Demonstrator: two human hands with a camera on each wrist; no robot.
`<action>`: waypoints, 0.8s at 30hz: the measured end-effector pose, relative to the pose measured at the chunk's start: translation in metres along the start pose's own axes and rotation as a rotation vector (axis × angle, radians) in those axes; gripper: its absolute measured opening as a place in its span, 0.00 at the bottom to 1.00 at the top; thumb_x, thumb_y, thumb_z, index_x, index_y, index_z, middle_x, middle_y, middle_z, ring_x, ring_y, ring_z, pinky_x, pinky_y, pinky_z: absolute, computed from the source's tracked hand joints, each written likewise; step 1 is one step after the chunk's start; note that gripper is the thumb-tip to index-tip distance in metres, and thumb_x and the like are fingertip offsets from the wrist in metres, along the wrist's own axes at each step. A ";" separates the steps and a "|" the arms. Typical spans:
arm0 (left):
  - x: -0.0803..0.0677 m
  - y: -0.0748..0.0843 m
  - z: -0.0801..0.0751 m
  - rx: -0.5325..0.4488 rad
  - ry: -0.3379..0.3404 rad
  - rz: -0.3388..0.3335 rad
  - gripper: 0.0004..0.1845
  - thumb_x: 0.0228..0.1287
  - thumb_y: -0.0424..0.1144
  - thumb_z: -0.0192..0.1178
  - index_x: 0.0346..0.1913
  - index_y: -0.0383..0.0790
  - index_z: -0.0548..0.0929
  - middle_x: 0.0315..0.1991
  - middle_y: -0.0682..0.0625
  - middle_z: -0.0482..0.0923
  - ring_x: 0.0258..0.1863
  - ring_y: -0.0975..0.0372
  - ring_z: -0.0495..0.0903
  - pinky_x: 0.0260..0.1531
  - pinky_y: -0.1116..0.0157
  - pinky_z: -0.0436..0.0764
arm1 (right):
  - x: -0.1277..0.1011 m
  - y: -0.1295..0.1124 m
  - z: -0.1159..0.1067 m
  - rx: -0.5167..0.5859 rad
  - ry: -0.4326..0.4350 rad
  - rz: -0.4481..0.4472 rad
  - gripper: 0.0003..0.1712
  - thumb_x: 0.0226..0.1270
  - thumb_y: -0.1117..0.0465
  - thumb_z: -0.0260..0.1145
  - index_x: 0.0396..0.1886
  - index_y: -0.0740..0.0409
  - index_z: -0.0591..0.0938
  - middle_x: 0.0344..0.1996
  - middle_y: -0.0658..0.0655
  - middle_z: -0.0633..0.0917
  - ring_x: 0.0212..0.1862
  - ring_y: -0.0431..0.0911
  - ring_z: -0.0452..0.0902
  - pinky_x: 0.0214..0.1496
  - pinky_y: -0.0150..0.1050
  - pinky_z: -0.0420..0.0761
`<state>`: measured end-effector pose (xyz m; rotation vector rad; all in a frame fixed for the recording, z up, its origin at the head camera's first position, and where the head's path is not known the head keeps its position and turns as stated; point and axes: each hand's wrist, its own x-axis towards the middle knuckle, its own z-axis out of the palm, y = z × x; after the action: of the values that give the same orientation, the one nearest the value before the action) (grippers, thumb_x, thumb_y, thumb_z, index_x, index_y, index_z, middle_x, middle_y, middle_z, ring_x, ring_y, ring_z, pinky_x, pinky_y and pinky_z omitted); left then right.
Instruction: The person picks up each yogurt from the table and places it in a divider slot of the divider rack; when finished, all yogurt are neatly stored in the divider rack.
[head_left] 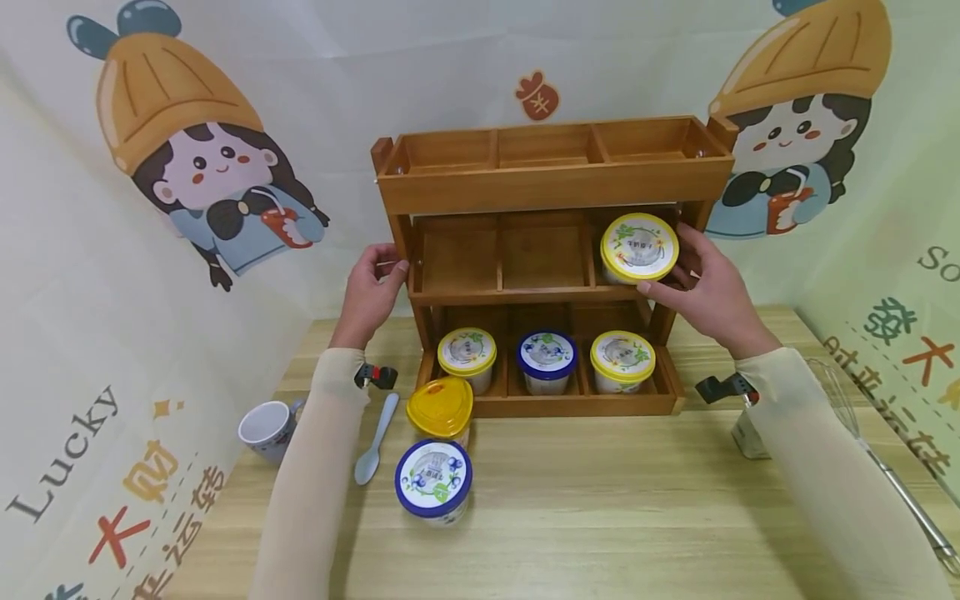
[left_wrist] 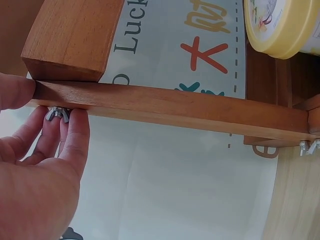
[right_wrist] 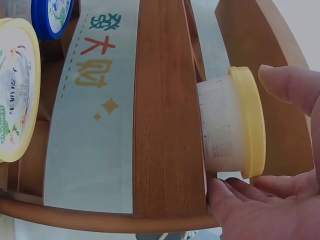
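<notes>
My right hand (head_left: 708, 292) has fingers curled round a yellow-lidded tub (head_left: 639, 247), tilted in the rack's (head_left: 551, 179) middle-right compartment. It's probably light, smooth plastic (best held by the rim). My left hand (head_left: 372, 292) pinches the rack's left post.

Both arms wear long, thin, close-fitting cream sleeves that end at the wrists, leaving the left hand (head_left: 372, 287) and right hand (head_left: 712, 287) bare. A small black device with a red mark is strapped at each wrist.
</notes>
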<state>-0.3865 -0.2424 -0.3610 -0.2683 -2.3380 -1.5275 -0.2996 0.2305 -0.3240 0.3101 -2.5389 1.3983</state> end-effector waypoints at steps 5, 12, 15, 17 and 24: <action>0.001 0.000 0.001 -0.003 0.008 0.004 0.24 0.79 0.45 0.59 0.68 0.36 0.74 0.65 0.39 0.78 0.65 0.48 0.79 0.65 0.53 0.78 | -0.011 0.003 -0.004 0.014 0.007 -0.006 0.59 0.68 0.55 0.77 0.87 0.56 0.49 0.82 0.63 0.62 0.81 0.59 0.63 0.77 0.51 0.69; 0.000 0.000 0.002 -0.008 0.001 0.004 0.24 0.78 0.46 0.60 0.69 0.36 0.74 0.65 0.39 0.78 0.65 0.48 0.79 0.62 0.57 0.78 | -0.035 0.005 -0.004 0.030 0.002 0.001 0.57 0.70 0.52 0.75 0.87 0.57 0.51 0.81 0.63 0.65 0.79 0.59 0.65 0.71 0.26 0.73; 0.000 0.000 0.003 -0.014 0.001 0.005 0.24 0.78 0.45 0.60 0.69 0.35 0.74 0.64 0.38 0.78 0.64 0.48 0.80 0.60 0.59 0.79 | -0.043 0.010 0.003 0.051 0.005 -0.041 0.53 0.71 0.56 0.75 0.86 0.59 0.54 0.78 0.65 0.69 0.77 0.59 0.67 0.65 0.17 0.73; 0.000 0.000 0.002 -0.017 0.001 0.005 0.24 0.78 0.44 0.60 0.68 0.35 0.74 0.64 0.38 0.78 0.64 0.48 0.80 0.60 0.59 0.79 | -0.048 0.014 0.010 0.064 0.009 -0.074 0.50 0.71 0.59 0.74 0.85 0.60 0.57 0.76 0.66 0.71 0.75 0.59 0.69 0.62 0.16 0.73; -0.001 0.001 0.001 -0.008 0.001 0.005 0.24 0.79 0.45 0.59 0.69 0.35 0.74 0.65 0.38 0.77 0.65 0.48 0.79 0.65 0.52 0.78 | -0.065 0.015 0.038 0.072 -0.022 -0.146 0.43 0.70 0.65 0.74 0.80 0.63 0.64 0.71 0.66 0.77 0.71 0.59 0.73 0.61 0.15 0.73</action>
<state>-0.3853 -0.2406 -0.3606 -0.2746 -2.3293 -1.5349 -0.2458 0.2110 -0.3752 0.5151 -2.4313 1.4398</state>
